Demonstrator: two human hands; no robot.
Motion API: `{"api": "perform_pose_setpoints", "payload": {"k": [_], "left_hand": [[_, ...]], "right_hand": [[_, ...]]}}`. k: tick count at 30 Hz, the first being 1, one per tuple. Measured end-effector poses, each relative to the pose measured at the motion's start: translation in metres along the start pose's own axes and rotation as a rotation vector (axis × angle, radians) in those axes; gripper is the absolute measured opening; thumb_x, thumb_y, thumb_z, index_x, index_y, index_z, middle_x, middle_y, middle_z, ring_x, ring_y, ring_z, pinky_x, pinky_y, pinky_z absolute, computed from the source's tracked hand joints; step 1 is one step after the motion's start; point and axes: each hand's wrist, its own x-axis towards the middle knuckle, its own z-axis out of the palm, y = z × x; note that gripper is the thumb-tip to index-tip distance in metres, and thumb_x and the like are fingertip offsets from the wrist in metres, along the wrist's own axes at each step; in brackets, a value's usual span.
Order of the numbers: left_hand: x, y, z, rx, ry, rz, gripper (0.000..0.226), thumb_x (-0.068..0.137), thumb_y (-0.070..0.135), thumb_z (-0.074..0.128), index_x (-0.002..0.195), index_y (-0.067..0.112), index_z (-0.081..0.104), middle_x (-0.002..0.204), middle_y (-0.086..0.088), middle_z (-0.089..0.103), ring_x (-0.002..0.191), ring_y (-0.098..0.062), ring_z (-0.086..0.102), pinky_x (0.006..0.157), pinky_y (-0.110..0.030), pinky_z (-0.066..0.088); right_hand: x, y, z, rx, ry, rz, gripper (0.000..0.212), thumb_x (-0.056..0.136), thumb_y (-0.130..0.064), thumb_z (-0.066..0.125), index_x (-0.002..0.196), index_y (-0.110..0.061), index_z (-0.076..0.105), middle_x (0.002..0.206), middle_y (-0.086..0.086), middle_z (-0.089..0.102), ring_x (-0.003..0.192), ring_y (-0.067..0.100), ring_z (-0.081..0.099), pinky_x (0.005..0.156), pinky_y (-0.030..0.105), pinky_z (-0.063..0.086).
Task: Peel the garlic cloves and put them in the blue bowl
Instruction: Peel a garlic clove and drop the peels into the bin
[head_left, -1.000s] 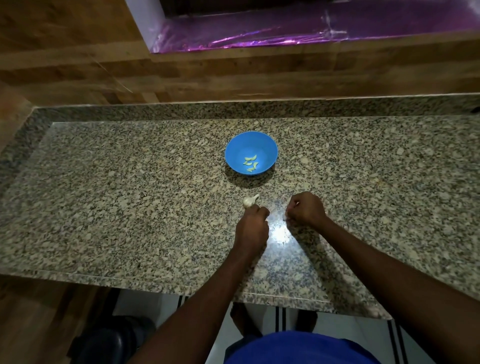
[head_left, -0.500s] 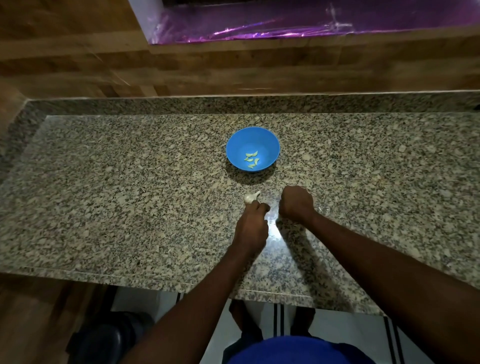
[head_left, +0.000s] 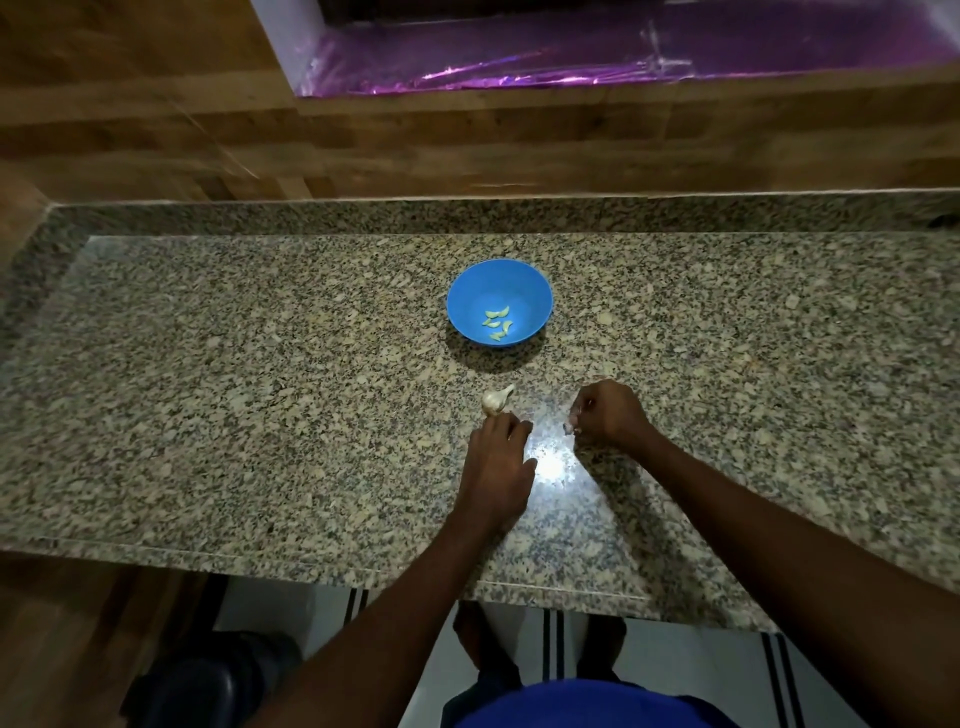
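A blue bowl (head_left: 535, 291) stands at the middle of the granite counter with several peeled garlic cloves (head_left: 497, 325) lying in it. A small white garlic bulb (head_left: 496, 401) lies on the counter in front of the bowl. My left hand (head_left: 496, 462) rests just behind the bulb, palm down, its fingertips at the bulb's near side. To the right, my right hand (head_left: 610, 413) is curled and pinches a small pale piece of garlic (head_left: 570, 427) at its fingertips, low over the counter.
The granite counter (head_left: 260, 389) has a raised back lip and a wooden wall behind it. Its front edge runs below my forearms. A bright light reflection (head_left: 550, 465) lies between my hands. A dark stool (head_left: 208, 686) stands on the floor at the lower left.
My right hand has shifted right, away from the left hand, with the pale piece showing at its fingertips. My left hand has stretched forward to the bulb.
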Motion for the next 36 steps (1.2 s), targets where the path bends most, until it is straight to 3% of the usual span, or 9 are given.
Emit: {"api": "perform_pose_setpoints", "payload": {"k": [6,8,15,18,23,25,27,30,36], "left_hand": [[-0.011,0.0,0.007,0.023,-0.016,-0.007,0.057,0.089,0.025,0.066,0.14,0.007,0.05,0.144,-0.017,0.049,0.134,-0.034,0.044,0.105,-0.048,0.04],[-0.012,0.0,0.008,0.017,-0.023,-0.006,0.058,0.089,0.024,0.067,0.141,0.005,0.051,0.145,-0.019,0.05,0.135,-0.036,0.045,0.105,-0.049,0.041],[-0.012,0.0,0.005,-0.005,-0.039,-0.018,0.06,0.089,0.025,0.065,0.144,0.007,0.048,0.149,-0.017,0.045,0.14,-0.033,0.04,0.107,-0.047,0.039],[-0.011,0.003,0.002,-0.01,-0.064,-0.03,0.061,0.09,0.027,0.063,0.146,0.01,0.044,0.152,-0.014,0.042,0.142,-0.03,0.036,0.109,-0.046,0.034],[0.005,0.004,-0.008,-0.222,0.02,-0.127,0.028,0.082,0.025,0.065,0.107,0.012,0.071,0.11,-0.008,0.065,0.101,-0.027,0.058,0.085,-0.038,0.047],[0.012,0.011,-0.017,-0.527,0.031,-0.269,0.015,0.086,0.018,0.065,0.092,0.009,0.075,0.086,-0.008,0.073,0.077,-0.019,0.066,0.072,-0.035,0.055],[0.017,0.022,-0.027,-0.809,-0.046,-0.44,0.01,0.091,0.012,0.067,0.094,0.008,0.076,0.075,-0.013,0.074,0.059,-0.015,0.066,0.061,-0.033,0.059],[0.023,0.034,-0.035,-0.956,-0.067,-0.529,0.009,0.09,0.011,0.071,0.091,0.003,0.075,0.07,-0.016,0.072,0.053,-0.016,0.063,0.053,-0.031,0.057],[0.031,0.044,-0.04,-0.994,-0.074,-0.558,0.006,0.085,0.002,0.073,0.088,-0.002,0.075,0.07,-0.014,0.072,0.053,-0.012,0.066,0.051,-0.023,0.054]], "right_hand": [[0.014,-0.008,-0.004,-0.102,-0.117,0.124,0.015,0.072,-0.012,0.077,0.063,-0.013,0.066,0.078,0.01,0.07,0.081,0.025,0.067,0.06,0.024,0.04],[0.02,-0.015,-0.006,-0.175,-0.165,0.138,0.008,0.077,-0.014,0.072,0.077,-0.006,0.073,0.082,0.012,0.066,0.084,0.027,0.065,0.066,0.026,0.042],[0.025,-0.027,0.001,-0.292,-0.139,0.121,0.028,0.078,-0.01,0.064,0.056,-0.01,0.048,0.058,0.002,0.046,0.068,0.023,0.053,0.061,0.026,0.04],[0.021,-0.028,0.005,-0.285,-0.085,0.045,0.019,0.075,-0.009,0.066,0.061,-0.006,0.052,0.064,0.007,0.052,0.068,0.025,0.055,0.059,0.027,0.043],[-0.002,-0.006,0.008,0.137,-0.011,0.041,0.011,0.076,-0.006,0.073,0.067,-0.009,0.076,0.056,0.0,0.069,0.049,-0.003,0.062,0.052,0.017,0.046],[-0.015,-0.001,0.007,0.362,-0.072,0.123,0.011,0.08,0.002,0.071,0.071,-0.001,0.076,0.056,0.009,0.07,0.048,0.008,0.067,0.05,0.019,0.052],[-0.028,0.0,0.006,0.523,-0.102,0.126,0.01,0.081,0.005,0.071,0.073,0.001,0.074,0.061,0.018,0.07,0.058,0.03,0.072,0.059,0.039,0.062],[-0.039,-0.001,0.006,0.635,-0.083,0.091,0.007,0.079,0.002,0.076,0.074,-0.002,0.074,0.066,0.024,0.07,0.064,0.041,0.072,0.067,0.057,0.061],[-0.051,0.004,0.008,0.656,0.021,0.136,0.011,0.079,-0.002,0.076,0.073,-0.012,0.075,0.064,0.017,0.072,0.062,0.036,0.073,0.062,0.057,0.061]]}}
